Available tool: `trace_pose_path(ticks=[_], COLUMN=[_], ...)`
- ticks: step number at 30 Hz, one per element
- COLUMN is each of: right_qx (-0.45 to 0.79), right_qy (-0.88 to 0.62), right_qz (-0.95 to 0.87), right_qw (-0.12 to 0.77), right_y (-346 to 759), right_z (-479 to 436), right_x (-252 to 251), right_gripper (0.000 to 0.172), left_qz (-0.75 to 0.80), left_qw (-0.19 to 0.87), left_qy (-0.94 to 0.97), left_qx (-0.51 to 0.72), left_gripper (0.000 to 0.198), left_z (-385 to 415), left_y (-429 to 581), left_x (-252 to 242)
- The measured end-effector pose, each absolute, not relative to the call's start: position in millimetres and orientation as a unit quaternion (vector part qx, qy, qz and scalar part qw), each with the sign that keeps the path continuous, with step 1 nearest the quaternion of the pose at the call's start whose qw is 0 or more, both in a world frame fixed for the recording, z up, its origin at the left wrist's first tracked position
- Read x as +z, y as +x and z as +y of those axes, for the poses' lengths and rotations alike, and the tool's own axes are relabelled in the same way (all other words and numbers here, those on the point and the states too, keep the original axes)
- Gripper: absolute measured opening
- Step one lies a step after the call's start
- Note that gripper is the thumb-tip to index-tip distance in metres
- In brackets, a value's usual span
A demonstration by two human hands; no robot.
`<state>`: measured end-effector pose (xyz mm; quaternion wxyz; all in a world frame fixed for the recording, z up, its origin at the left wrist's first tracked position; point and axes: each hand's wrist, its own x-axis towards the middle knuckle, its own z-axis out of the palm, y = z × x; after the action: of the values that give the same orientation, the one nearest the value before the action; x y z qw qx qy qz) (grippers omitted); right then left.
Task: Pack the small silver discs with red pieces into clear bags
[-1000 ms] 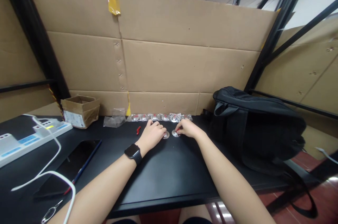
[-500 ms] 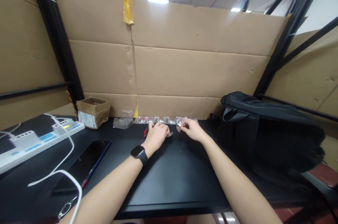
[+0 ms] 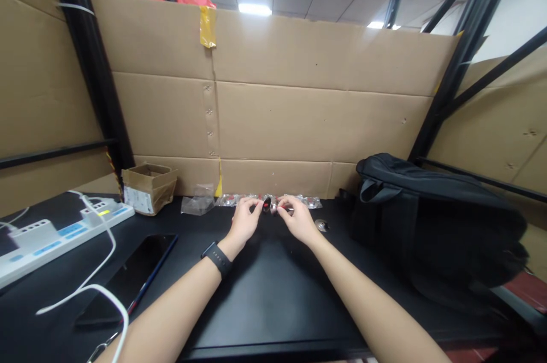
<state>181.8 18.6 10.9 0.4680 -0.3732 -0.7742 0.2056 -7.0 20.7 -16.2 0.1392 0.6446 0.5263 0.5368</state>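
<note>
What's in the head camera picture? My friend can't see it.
A person's left hand and right hand are close together over a black table, small round pieces at their fingertips. Behind them, clear packets line a cardboard wall; a shiny disc lies beside the right wrist. A black bag sits at the right.

From here I count one left grip (image 3: 247, 219), one right grip (image 3: 298, 219), apparently two small pieces (image 3: 266, 205), one loose disc (image 3: 322, 225), one backpack (image 3: 440, 220), one cardboard box (image 3: 147, 191), one wristwatch (image 3: 219, 258), one flat dark device (image 3: 134, 272), one power strip (image 3: 60, 242), one bench (image 3: 277, 300); the wrapped discs (image 3: 229, 200) are too hidden to number
</note>
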Motion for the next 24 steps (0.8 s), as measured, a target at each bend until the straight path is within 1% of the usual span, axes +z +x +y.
trace_pose_path(ticks=[5, 7, 10, 12, 15, 18, 21, 24], right_qx=[0.318, 0.353, 0.399, 0.424, 0.427, 0.397, 0.360, 0.332], right_qy=[-0.328, -0.326, -0.321, -0.314, -0.303, -0.305, -0.333, -0.357], right_qz=[-0.720, -0.696, -0.673, -0.666, -0.672, -0.689, -0.692, -0.696], right_qw=[0.523, 0.533, 0.534, 0.528, 0.524, 0.525, 0.529, 0.527], right_y=[164, 162, 163, 164, 165, 165, 167, 174], right_z=[8, 6, 6, 6, 7, 9, 13, 19], right_x=[8, 7, 8, 9, 8, 6, 3, 3], right_gripper=[0.014, 0.020, 0.034, 0.037, 0.039, 0.045, 0.044, 0.042], left_qz=[0.483, 0.487, 0.489, 0.493, 0.517, 0.529, 0.548, 0.634], left_qw=[0.160, 0.157, 0.146, 0.138, 0.126, 0.110, 0.041, -0.084], left_qy=[0.662, 0.663, 0.668, 0.668, 0.660, 0.679, 0.711, 0.675], left_qx=[0.550, 0.547, 0.542, 0.540, 0.530, 0.497, 0.439, 0.368], left_gripper=[0.024, 0.024, 0.023, 0.022, 0.020, 0.022, 0.026, 0.028], left_z=[16, 14, 13, 12, 10, 6, 5, 6], left_y=[-1, 0, -1, -1, 1, 1, -14, -47], left_x=[-11, -9, -9, -9, -10, -4, 6, 13])
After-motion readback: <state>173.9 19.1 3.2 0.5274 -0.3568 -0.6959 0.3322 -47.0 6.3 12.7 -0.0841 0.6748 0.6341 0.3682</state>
